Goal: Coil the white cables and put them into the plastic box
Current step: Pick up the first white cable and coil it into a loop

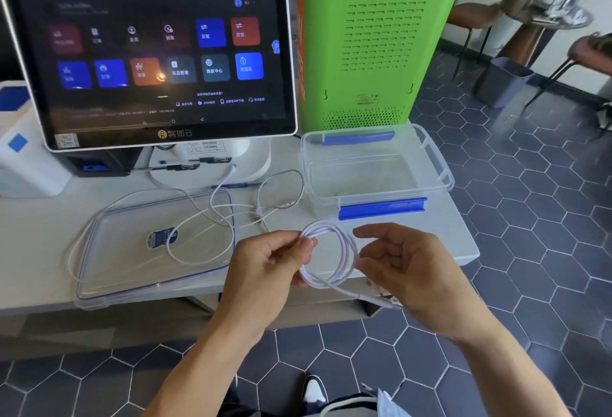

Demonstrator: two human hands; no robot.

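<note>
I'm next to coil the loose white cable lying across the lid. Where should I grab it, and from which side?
Take the loose cable by its free plug end near the monitor base, coming from above. That end lies clear on the table, while the middle loops over the lid and crosses itself, so pulling there would probably tangle it.

Open plastic box (443,171), unobstructed above.
</note>
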